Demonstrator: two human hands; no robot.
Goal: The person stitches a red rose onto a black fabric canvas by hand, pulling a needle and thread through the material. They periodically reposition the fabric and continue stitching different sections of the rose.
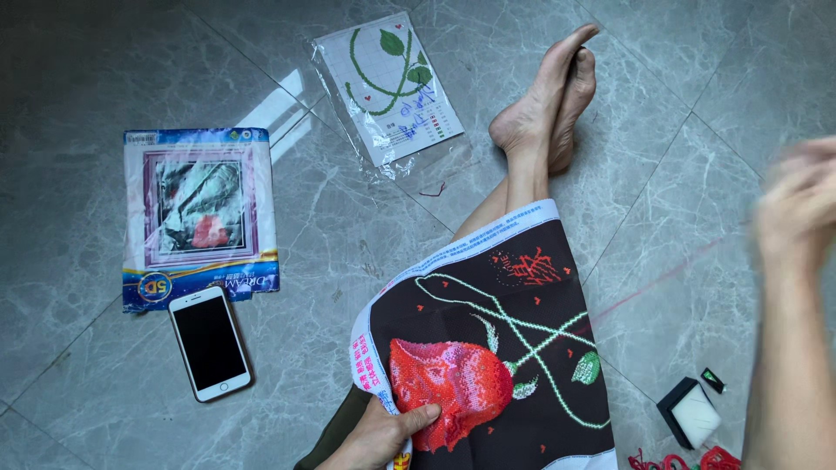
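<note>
Left hand (383, 435) gripping, right hand (797, 204) raised, blurred

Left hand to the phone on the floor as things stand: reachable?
Probably yes. The left hand grips the edge of the embroidered cloth, and the phone lies on bare floor to its left with nothing between. It would have to release the cloth first.

Home setting: glossy grey marble-look tiled floor (104, 70), bare feet (544, 100), white smartphone (209, 343) lying left of the hands.
</note>
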